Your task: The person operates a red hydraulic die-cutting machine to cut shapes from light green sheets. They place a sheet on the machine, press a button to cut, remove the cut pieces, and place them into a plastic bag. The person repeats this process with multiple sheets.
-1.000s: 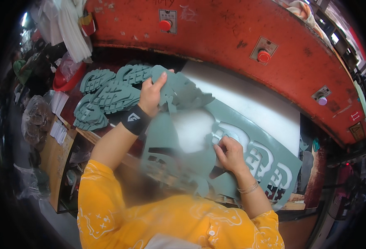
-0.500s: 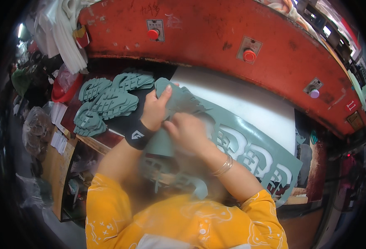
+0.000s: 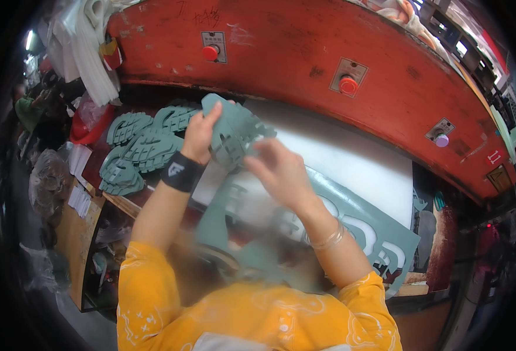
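Head view: the left hand [image 3: 199, 139] grasps a held stack [image 3: 230, 126] of thin grey-green cut pieces, its thumb pressed over the face that shows and the other fingers mostly hidden behind. The stack is raised and tilted above the desk [image 3: 450, 257], left of the middle, just short of the white board [image 3: 357, 153]. Its right edge is ragged with slots and tabs, while the far left end, where the thumb sits, is plain and rounded.

The right hand [image 3: 284, 178] is just beside the stack's near right edge, fingers bent and blurred; whether they pinch a piece or are empty, I cannot tell. Below lies the punched sheet [image 3: 351, 202], riddled with curved openings. Loose piles [image 3: 152, 149] of like pieces sit to the left.

Each piece looks light and flat, probably a bendy foam or rubber that flexes rather than snaps. The smooth face may let layers slide and fan out, so a firm thumb across the whole thickness seems wise. The solid rounded end looks the best place to hold; the narrow slotted tabs could catch on one another or tear if tugged. The sheet, weakened by its openings, would likely sag if lifted by one corner.
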`<state>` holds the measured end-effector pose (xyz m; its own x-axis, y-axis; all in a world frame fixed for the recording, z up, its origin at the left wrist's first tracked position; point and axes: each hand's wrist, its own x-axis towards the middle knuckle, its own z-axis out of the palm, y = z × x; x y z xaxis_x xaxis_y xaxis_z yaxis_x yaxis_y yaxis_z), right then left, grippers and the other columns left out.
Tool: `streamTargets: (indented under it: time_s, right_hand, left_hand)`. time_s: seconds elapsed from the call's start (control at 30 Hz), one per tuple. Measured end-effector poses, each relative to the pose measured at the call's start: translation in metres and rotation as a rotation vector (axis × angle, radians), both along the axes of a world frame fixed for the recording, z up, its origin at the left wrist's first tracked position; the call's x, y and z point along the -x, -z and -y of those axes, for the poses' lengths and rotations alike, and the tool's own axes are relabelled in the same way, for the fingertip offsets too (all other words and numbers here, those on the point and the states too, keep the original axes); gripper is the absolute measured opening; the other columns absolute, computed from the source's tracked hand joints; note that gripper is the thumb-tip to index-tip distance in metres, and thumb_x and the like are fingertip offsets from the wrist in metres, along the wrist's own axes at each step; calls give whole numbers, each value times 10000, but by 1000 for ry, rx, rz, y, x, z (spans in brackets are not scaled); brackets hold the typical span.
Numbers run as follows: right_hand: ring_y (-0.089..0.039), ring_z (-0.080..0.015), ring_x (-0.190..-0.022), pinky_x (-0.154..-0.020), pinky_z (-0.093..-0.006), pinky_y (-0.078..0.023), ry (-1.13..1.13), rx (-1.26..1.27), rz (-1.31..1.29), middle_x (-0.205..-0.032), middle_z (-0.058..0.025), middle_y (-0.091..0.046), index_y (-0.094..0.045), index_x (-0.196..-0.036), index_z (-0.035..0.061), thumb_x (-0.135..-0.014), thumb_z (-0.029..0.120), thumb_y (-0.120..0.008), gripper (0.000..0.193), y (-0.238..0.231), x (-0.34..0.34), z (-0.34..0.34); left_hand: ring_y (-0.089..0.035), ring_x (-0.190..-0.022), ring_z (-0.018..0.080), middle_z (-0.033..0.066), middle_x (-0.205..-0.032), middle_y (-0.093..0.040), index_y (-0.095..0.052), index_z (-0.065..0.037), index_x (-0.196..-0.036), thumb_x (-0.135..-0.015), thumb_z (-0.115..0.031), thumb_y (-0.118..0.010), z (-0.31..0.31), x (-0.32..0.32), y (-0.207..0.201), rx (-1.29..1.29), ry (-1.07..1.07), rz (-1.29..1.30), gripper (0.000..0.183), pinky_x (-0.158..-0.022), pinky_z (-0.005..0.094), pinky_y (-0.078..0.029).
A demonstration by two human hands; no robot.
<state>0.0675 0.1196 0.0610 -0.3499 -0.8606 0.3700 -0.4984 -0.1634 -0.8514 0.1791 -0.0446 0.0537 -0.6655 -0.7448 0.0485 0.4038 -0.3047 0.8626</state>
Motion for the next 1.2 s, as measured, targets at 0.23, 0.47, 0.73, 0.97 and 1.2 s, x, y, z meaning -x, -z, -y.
streamTargets:
  time_s: [0.23, 0.47, 0.73, 0.97, 1.2]
  right_hand:
    - [-586, -336, -626, -572, -410, -461, 238, 21, -246, -674, -153, -591, -514, -797, 8, -800, 310, -689, 349, 10, -2, 17]
    - [-564, -406, -677, -608, -446, -450, 54, -172, -299, -707, -211, -583, -560, -753, 11, -865, 272, -573, 285, 42, 4, -1]
    - [-520, -321, -614, -607, -382, -442, -94, -278, -149, -682, -182, -573, -580, -760, 1, -856, 237, -570, 255, 78, 5, -33]
    - [-474, -123, -568, -543, -273, -409, -101, -251, -56, -606, -80, -553, -578, -736, 1, -843, 171, -617, 205, 86, 11, -31]
    - [-517, -206, -563, -548, -300, -431, -61, -274, -10, -639, -115, -550, -578, -720, 2, -802, 158, -652, 191, 84, 7, -33]
  left_hand:
    - [-560, -852, 87, 41, -942, -643, -623, 0, -1087, -947, -216, -514, -57, 2, 3, 458, -32, 168, 280, -778, 245, -456]
    - [-576, -758, 100, 39, -894, -630, -604, -3, -1102, -938, -302, -541, -21, 8, -26, 159, -223, 124, 347, -715, 258, -478]
    - [-562, -755, 95, 5, -882, -602, -583, -10, -1141, -944, -340, -524, 81, -64, -98, 290, -158, 61, 389, -687, 253, -478]
    - [-614, -858, 132, 54, -1014, -628, -568, -15, -1153, -950, -330, -510, 119, -149, -148, 490, -293, 158, 379, -786, 294, -508]
    - [-640, -829, 211, 104, -930, -665, -613, 31, -1076, -886, -391, -584, 222, -250, -97, 377, -690, 579, 464, -746, 338, -494]
